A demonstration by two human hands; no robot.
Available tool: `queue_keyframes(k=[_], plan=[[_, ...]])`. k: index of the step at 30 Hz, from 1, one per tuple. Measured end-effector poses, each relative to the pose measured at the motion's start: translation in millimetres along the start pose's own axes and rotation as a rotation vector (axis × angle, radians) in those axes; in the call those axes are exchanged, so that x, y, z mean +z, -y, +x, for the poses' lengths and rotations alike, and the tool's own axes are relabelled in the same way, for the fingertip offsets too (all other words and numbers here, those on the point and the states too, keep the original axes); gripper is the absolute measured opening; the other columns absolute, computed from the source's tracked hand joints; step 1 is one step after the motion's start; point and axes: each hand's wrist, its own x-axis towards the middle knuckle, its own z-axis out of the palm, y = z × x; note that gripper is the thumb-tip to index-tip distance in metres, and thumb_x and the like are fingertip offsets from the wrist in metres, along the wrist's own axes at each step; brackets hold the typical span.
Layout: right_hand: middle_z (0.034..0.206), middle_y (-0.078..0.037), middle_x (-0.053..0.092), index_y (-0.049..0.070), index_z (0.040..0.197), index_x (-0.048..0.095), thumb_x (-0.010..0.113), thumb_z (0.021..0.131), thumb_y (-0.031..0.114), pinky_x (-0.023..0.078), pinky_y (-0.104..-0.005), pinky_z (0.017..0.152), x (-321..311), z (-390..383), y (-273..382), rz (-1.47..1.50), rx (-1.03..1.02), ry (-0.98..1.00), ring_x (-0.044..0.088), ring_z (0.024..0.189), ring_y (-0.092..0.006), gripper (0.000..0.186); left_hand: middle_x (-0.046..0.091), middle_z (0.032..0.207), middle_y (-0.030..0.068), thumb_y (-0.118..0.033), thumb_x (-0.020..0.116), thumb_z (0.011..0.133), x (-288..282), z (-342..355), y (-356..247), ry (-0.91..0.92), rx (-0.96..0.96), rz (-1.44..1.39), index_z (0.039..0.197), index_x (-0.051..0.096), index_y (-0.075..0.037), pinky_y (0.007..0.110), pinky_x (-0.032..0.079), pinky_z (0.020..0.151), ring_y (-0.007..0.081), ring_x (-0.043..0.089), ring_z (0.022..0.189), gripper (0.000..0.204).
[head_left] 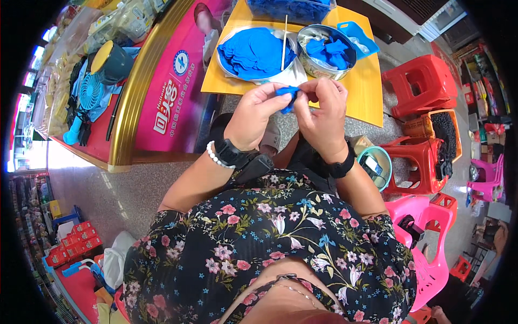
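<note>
Presently, we pinch one crumpled blue cloth [289, 91] between the fingertips of our left hand [252, 114] and right hand [324, 114], at the yellow table [364, 100]'s near edge; its long axis runs roughly from table toward body.

The yellow counter [365, 108] supports a round plate [258, 80] stacked with blue sheets [252, 51]. A thin stick [285, 40] lies across the plate's right side. Just right stands a round container [315, 70] of blue pieces [335, 51], beside a light-blue basket [372, 43]. A clear box [291, 19] occupies the far edge.
</note>
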Motion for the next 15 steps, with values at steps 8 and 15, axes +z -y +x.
queue_keyframes(k=[8, 15], plan=[[0.076, -0.003, 0.060, 0.001, 0.085, 0.057, 0.058, 0.084, 0.006, 0.044, -0.0290, 0.066, -2, 0, -3, 0.570, 0.381, 0.205, 0.057, 0.070, -0.0138, 0.005, 0.060, 0.101, 0.0022, -0.015, 0.052, 0.093, -5, -3, -8, 0.237, -0.067, -0.074, 0.107, 0.060, -0.001, 0.025, 0.041, 0.087, 0.0088, 0.055, 0.094, 0.022], [0.081, 0.000, 0.059, -0.002, 0.092, 0.059, 0.056, 0.090, 0.009, 0.044, -0.0200, 0.067, -9, 1, -1, 0.965, 0.645, 0.318, 0.054, 0.073, -0.0059, 0.012, 0.061, 0.099, 0.0017, -0.014, 0.052, 0.092, -6, 0, -7, 0.171, -0.089, -0.136, 0.105, 0.061, 0.000, 0.024, 0.040, 0.086, 0.0086, 0.055, 0.093, 0.021]])
